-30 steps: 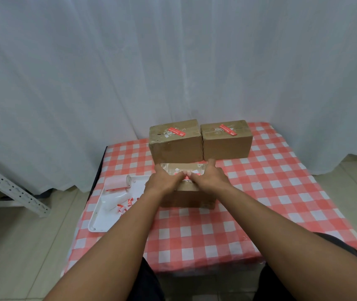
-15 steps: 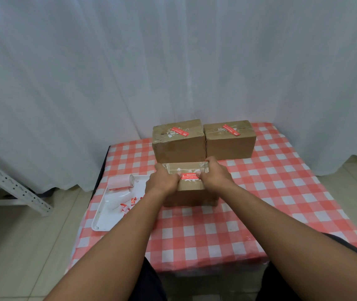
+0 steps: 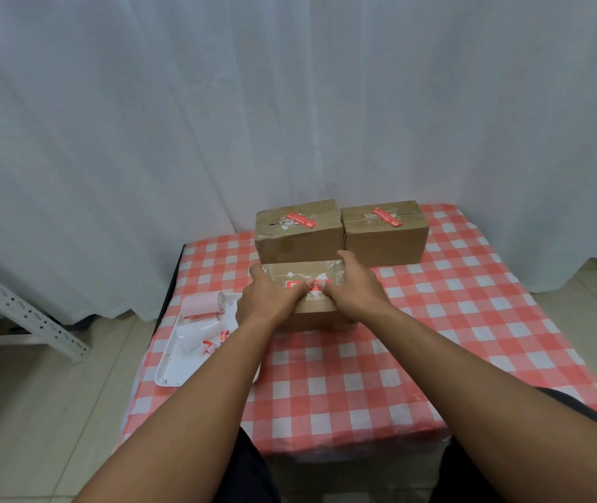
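A small brown cardboard box [image 3: 304, 272] stands on the checked table in front of me, with clear tape and a red sticker [image 3: 294, 285] on its top. My left hand [image 3: 266, 301] holds the box's left end and my right hand [image 3: 357, 290] holds its right end, fingers curled round the sides. Both thumbs lie on the top and meet over the sticker, covering most of it. The box's front face is largely hidden behind my hands.
Two more taped boxes, the left box [image 3: 295, 237] and the right box [image 3: 386, 237], stand side by side just behind, each with a red sticker. A white tray [image 3: 171, 372] at left holds a pink label roll [image 3: 202, 303] and red scraps. White curtain behind; metal rack leg [image 3: 24, 314] at far left.
My thumbs slid apart along the sticker, leaving it uncovered half a second ago, and have now come back together over its middle. The box has stayed in place.
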